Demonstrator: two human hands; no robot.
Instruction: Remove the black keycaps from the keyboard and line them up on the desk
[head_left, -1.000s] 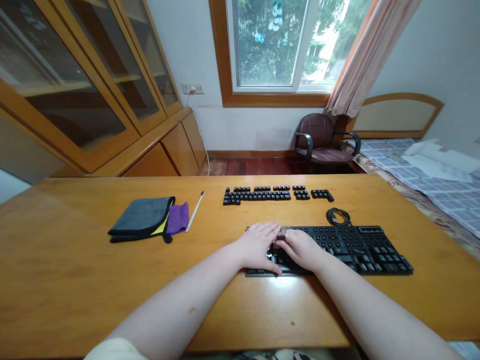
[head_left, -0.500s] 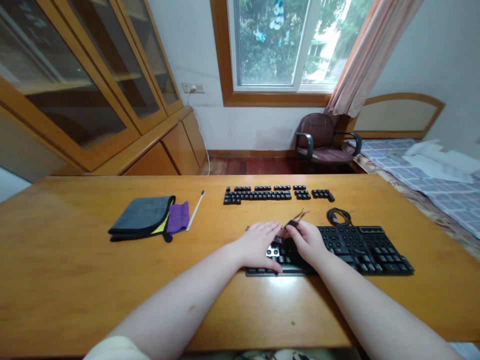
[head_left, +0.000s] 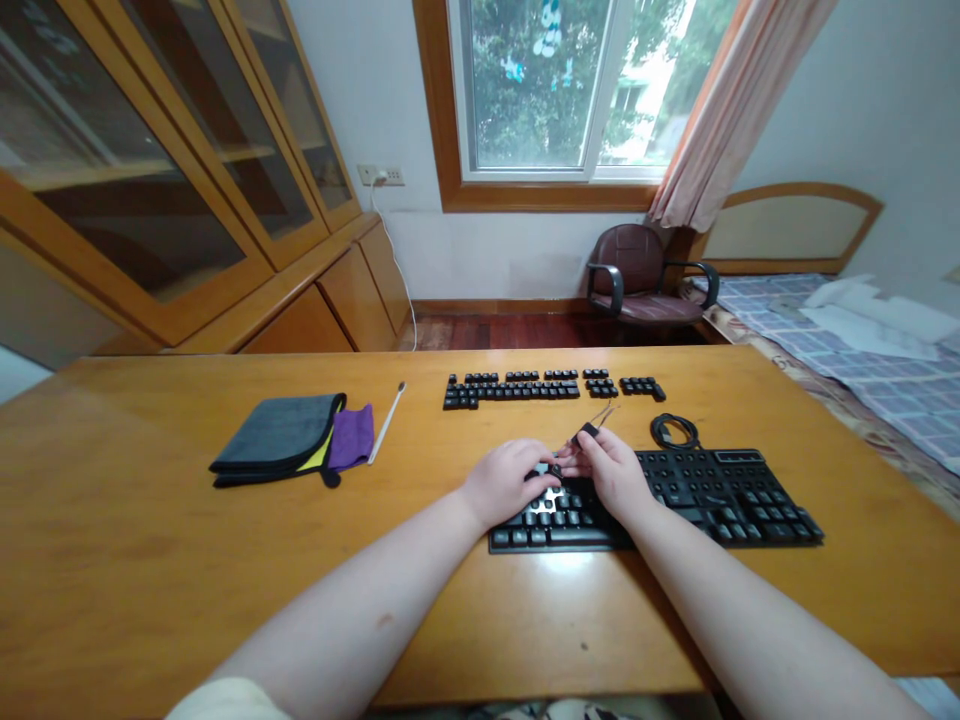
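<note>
A black keyboard (head_left: 720, 495) lies on the desk, several of its keycaps off at the upper left and bare switches showing. My right hand (head_left: 619, 475) is closed around the black handle of a wire keycap puller (head_left: 587, 432), whose thin wire loops point up and away. Over the keyboard's left end, my left hand (head_left: 510, 482) is closed, thumb and fingertips pinching a small black keycap (head_left: 555, 470) close to my right fingertips. Loose keycaps (head_left: 517, 391) stand in rows behind the keyboard. Parts of the keyboard are hidden under both hands.
A coiled cable (head_left: 675, 431) lies behind the keyboard. To the left on the wooden desk (head_left: 187, 570) are a folded grey cloth (head_left: 274, 435), a purple cloth (head_left: 351, 438) and a white brush (head_left: 386, 425). A chair (head_left: 634, 270) and a bed (head_left: 810, 310) stand beyond.
My left hand has gone from spread fingers over the keyboard to a pinch on the keycap. The puller in my right hand has tipped slightly, and its wires still point away.
</note>
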